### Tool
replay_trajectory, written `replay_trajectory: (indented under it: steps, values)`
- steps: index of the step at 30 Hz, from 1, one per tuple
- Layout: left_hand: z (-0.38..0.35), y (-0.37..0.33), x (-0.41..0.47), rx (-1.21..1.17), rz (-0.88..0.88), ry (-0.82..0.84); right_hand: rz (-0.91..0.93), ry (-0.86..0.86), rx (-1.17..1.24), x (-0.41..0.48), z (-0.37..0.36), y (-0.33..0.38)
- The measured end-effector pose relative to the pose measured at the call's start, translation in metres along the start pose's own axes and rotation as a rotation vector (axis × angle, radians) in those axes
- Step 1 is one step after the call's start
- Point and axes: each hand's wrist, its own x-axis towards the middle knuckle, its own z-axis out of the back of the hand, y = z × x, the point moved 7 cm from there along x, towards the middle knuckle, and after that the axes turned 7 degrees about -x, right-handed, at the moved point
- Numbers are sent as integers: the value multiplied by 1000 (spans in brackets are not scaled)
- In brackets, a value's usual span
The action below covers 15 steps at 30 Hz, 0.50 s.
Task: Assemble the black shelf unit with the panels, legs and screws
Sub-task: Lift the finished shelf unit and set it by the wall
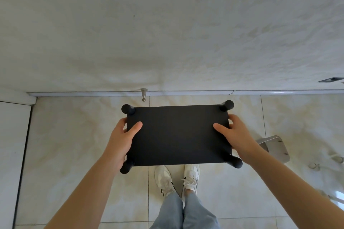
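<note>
Wall (167,24): pale, rough plaster, fills the upper half of the view.
Floor (74,145): cream marbled tiles, meeting the wall at a white skirting.
Black shelf unit (178,134): one rectangular panel, flat face towards the camera, held in the air above the floor and in front of the person's feet.
Left hand (121,141): clamped on the panel's left short edge, thumb on top, fingers underneath.
Right hand (240,139): grips the right short edge the same way; the hands are well apart.
Legs, four, black, round: one at each corner (127,108), (226,105), (235,161), (126,166).
Shoes (164,180): white, below light jeans.
Grey metal object (275,147): on the floor, right.
Door stop (143,94): metal, at the skirting.
</note>
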Motion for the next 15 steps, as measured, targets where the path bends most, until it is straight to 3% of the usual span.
replay_trajectory:
  steps: [15]
  values:
    - [-23, -82, 59, -95, -52, 19, 81, -6, 44, 54, 26, 85]
